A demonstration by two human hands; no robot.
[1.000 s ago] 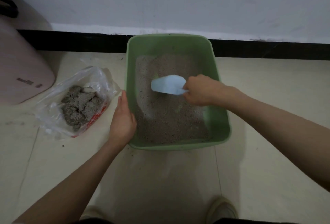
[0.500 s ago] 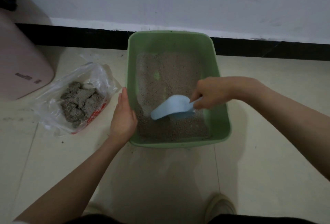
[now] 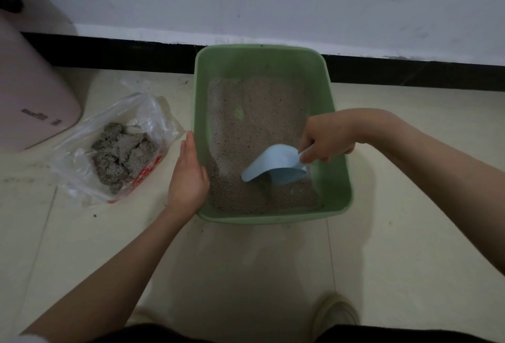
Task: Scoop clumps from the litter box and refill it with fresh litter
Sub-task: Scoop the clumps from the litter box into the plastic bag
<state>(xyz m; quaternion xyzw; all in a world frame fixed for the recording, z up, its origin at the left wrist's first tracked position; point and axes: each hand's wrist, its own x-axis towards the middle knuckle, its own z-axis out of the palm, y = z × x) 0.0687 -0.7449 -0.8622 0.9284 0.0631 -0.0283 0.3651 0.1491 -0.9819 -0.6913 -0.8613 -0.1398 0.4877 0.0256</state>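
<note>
A green litter box (image 3: 343,167) stands on the floor against the wall, holding a thin layer of grey-brown litter (image 3: 246,129). A small patch of bare green bottom shows in the litter near the middle. My right hand (image 3: 325,140) is shut on the handle of a light blue scoop (image 3: 276,166), whose mouth points left and down into the litter at the box's near right part. My left hand (image 3: 188,176) grips the box's left rim near the front corner, thumb inside. A clear plastic bag (image 3: 153,121) with grey clumps (image 3: 121,152) lies to the left.
A pink rounded bin or appliance (image 3: 32,102) stands at the far left beside the bag. A black skirting strip (image 3: 123,53) runs along the white wall behind the box. My shoe (image 3: 337,312) is on the pale tiled floor near the bottom edge.
My right hand has brought the scoop from the middle of the box to its near right part and tipped the mouth down into the litter. The left hand has stayed on the rim.
</note>
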